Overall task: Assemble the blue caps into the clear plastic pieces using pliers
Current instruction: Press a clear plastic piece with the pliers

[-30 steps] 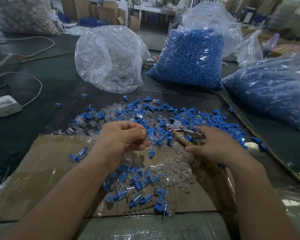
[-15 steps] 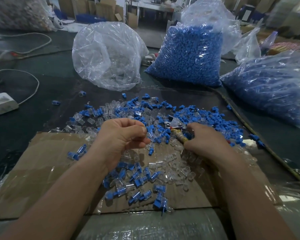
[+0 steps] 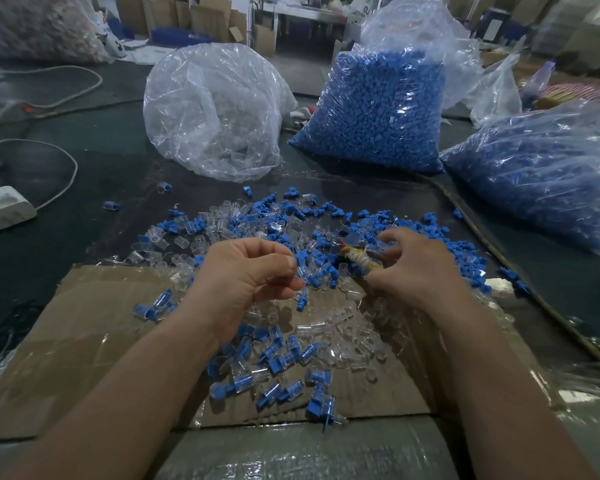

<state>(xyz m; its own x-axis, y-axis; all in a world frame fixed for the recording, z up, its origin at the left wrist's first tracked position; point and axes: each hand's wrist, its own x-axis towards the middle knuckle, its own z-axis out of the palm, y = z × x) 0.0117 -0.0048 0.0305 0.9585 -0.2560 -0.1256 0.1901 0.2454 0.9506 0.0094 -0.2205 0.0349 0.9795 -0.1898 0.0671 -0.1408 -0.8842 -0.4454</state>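
On the counter (image 3: pixel 66 220), blue caps (image 3: pixel 317 278) and clear plastic pieces (image 3: pixel 347 327) are strewn within reach; the pliers (image 3: pixel 357 254) are gripped by the right hand (image 3: pixel 413 268), presumably for pressing; fingers of the left hand (image 3: pixel 246 275) are curled, contents indiscernible.

**Heap at mid-desk, bags behind**

A cardboard sheet (image 3: pixel 84 341) lies on the near part of the desk (image 3: pixel 94 161). A heap (image 3: pixel 281 230) of loose caps (image 3: pixel 336 213) and plastic pieces (image 3: pixel 181 241) spreads from the sheet's far edge onto the desk beyond. A cluster of joined pieces (image 3: pixel 274 365) lies nearer, on the sheet. The left grip (image 3: pixel 243 275) and right grip (image 3: pixel 413 268) sit side by side over the heap's near edge, with the pliers (image 3: pixel 355 252) in the right one. Behind the heap stand a bag of plastic pieces (image 3: pixel 212 112) on the left, a bag of caps (image 3: pixel 378 112) in the middle and a second bag of caps (image 3: pixel 541 168) on the right. A power adapter (image 3: pixel 4 206) lies at the desk's left edge.
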